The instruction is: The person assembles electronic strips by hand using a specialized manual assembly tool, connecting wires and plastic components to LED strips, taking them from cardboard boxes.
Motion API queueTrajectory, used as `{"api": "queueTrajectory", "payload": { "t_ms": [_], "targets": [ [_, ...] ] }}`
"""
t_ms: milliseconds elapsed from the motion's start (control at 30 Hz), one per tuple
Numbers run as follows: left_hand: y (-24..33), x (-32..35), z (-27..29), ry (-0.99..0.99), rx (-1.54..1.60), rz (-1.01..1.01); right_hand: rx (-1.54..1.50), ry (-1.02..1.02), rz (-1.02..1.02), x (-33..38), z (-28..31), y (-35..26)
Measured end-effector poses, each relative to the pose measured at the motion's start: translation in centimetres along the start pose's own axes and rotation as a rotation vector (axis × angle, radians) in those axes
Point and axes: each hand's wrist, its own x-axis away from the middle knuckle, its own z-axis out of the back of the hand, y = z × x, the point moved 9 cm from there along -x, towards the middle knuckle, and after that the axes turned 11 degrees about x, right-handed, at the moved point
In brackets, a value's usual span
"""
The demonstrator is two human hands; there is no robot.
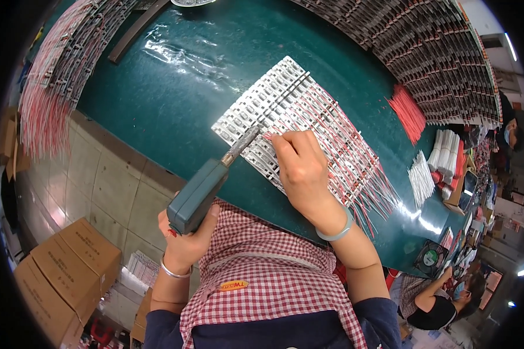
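Observation:
My left hand (187,235) is wrapped round a dark green soldering gun (199,192) whose metal barrel points up and to the right. The barrel's end reaches a panel of white circuit boards (262,93) lying aslant on the table. Close beside that end, my right hand (301,163) pinches a thin red wire, its fingertips just above the panel. Many red and white wires (364,174) run from the boards toward the lower right and hang past the panel's edge. The exact spot where barrel and wire meet is too small to make out.
On the green table (174,110), red wires (407,113) and white wires (420,177) lie in bundles at right. Wired panels are stacked at upper right (442,64) and upper left (78,52). A small fan (431,257) stands near a co-worker (442,299). Cardboard boxes (70,273) sit at lower left.

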Motion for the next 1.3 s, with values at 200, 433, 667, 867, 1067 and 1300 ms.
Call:
{"api": "queueTrajectory", "payload": {
  "t_ms": [200, 433, 667, 867, 1067, 1300],
  "targets": [
    [-0.3, 0.0, -0.3, -0.021, 0.045, 0.030, 0.011, -0.024, -0.001, -0.2, -0.1, -0.1],
    [-0.2, -0.3, -0.7, -0.058, 0.041, 0.035, 0.005, -0.024, 0.003, 0.0, -0.3, -0.1],
    [0.0, -0.4, -0.7, -0.089, -0.029, 0.013, -0.001, -0.030, 0.007, -0.1, -0.2, -0.2],
    [0.0, -0.4, -0.5, -0.077, 0.006, 0.057, 0.002, -0.029, 0.007, -0.1, -0.3, -0.2],
    [0.1, 0.0, 0.2, -0.040, -0.032, 0.002, 0.006, -0.027, 0.001, -0.1, -0.2, -0.2],
    [0.7, 0.0, 0.3, -0.016, -0.029, -0.045, 0.009, -0.008, -0.004, -0.1, -0.2, -0.2]
  ]
}}
